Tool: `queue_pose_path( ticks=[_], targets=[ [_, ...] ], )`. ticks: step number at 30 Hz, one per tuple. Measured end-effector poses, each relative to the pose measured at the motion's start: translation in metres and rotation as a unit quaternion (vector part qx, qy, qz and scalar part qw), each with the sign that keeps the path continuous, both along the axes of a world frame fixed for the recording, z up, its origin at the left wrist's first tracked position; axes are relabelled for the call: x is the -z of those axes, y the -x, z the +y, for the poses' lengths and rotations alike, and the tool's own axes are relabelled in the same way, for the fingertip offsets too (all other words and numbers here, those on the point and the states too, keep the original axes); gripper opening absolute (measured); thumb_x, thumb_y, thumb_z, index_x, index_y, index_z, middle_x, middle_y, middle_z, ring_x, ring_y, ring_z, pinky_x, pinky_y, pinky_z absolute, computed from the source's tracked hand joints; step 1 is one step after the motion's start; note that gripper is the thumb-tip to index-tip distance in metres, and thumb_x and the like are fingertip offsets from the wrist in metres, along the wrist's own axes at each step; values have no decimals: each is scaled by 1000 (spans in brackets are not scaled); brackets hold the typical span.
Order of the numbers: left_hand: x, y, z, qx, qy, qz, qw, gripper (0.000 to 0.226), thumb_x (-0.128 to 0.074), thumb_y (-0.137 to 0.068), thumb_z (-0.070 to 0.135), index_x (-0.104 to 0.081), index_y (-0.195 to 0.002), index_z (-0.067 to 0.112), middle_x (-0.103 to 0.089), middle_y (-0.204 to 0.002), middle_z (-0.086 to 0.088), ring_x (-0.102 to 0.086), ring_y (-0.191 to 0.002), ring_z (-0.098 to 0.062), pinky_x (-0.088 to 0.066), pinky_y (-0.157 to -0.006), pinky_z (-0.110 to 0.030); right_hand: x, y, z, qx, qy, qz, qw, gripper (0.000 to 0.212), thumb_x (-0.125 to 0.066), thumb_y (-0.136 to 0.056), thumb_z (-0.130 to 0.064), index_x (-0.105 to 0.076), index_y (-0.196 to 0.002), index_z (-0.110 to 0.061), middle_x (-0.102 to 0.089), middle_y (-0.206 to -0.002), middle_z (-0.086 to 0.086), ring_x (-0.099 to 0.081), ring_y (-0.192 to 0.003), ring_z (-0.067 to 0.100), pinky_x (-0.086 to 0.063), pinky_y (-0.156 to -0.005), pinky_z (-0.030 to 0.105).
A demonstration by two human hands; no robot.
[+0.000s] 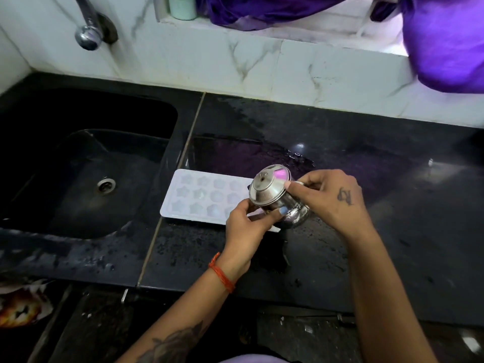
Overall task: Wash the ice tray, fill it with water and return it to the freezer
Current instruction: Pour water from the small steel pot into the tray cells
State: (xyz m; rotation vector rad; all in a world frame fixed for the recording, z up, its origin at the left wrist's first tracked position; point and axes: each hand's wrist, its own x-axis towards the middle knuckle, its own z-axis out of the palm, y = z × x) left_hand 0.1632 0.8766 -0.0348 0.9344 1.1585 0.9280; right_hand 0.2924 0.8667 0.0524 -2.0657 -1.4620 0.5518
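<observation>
On the wet counter [340,244] beside the sink [86,179] lies the ice tray [204,196]; I judge filling underway, freezer left. My left hand [245,229] and right hand [332,195] both clasp a tipped steel cup [275,196] over it.

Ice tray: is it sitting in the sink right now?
No, the ice tray lies flat on the black countertop just right of the sink, partly behind the two hands holding a steel cup.
</observation>
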Motion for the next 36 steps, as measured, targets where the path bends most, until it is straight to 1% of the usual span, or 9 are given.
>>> queue_pose_path(
  ticks=[5, 8, 11, 14, 18, 24, 30, 33, 36],
  targets=[
    [-5, 26, 2, -45, -9, 1, 999, 61, -82, -47, 46, -68, -101, 19, -73, -100, 4, -67, -99, -17, -51, -94, -46, -3, 26, 14, -41, -5, -6, 999, 23, -67, -79, -47, -72, -70, -26, -67, -61, -6, -65, -69, 12, -50, -68, 31],
    [-5, 42, 4, -72, -5, -8, 997, 56, -83, -53, 37, -68, -103, 17, -73, -97, 3, -69, -95, -16, -52, -93, -43, -4, 44, 24, -68, -5, -9, 998, 24, -67, -78, -47, -72, -72, -24, -68, -65, -3, -65, -72, 16, -52, -71, 33],
    [-3, 59, 4, -99, 4, -26, 995, 52, -81, -59, 31, -66, -106, 13, -73, -102, 2, -69, -95, -14, -53, -93, -40, -4, 64, 31, -101, -8, -17, 995, 28, -67, -78, -48, -70, -70, -21, -66, -61, -1, -64, -68, 19, -49, -66, 32],
    [-1, 72, 2, -116, 21, -59, 991, 42, -81, -70, 20, -65, -107, 9, -72, -102, -3, -69, -96, -18, -53, -91, -38, -6, 83, 37, -134, 2, -52, 990, 32, -64, -80, -48, -69, -69, -18, -65, -61, 0, -62, -67, 20, -44, -60, 30],
    [-1, 83, 1, -124, 35, -99, 987, 28, -69, -81, 9, -64, -106, 2, -70, -102, -12, -67, -96, -23, -54, -85, -32, -9, 104, 42, -154, 19, -99, 983, 31, -62, -82, -45, -69, -72, -16, -66, -62, 2, -62, -68, 22, -43, -59, 29],
    [2, 89, 3, -113, 43, -121, 985, 22, -66, -84, 10, -64, -104, 2, -70, -87, -3, -68, -83, -14, -55, -84, -32, -14, 117, 45, -175, 15, -147, 973, 32, -61, -83, -45, -69, -76, -15, -65, -65, 3, -62, -69, 26, -46, -62, 32],
    [2, 89, 4, -115, 39, -125, 985, 26, -66, -83, 10, -63, -106, -2, -68, -87, -5, -67, -80, -13, -56, -83, -31, -12, 117, 46, -175, 8, -143, 974, 30, -62, -82, -43, -69, -76, -15, -66, -63, 3, -62, -67, 25, -46, -60, 32],
    [3, 87, 3, -131, 37, -105, 985, 31, -71, -80, 11, -62, -107, -1, -69, -99, -16, -68, -92, -24, -56, -83, -31, -8, 110, 45, -164, 11, -107, 981, 30, -64, -80, -43, -69, -71, -15, -66, -61, 3, -62, -66, 23, -44, -58, 30],
    [4, 84, 4, -142, 26, -56, 988, 51, -82, -62, 31, -65, -104, 8, -73, -98, -8, -69, -96, -24, -54, -88, -39, -4, 102, 43, -149, 13, -50, 987, 28, -68, -78, -46, -71, -72, -19, -67, -64, 2, -63, -68, 21, -46, -64, 32]
  ],
)
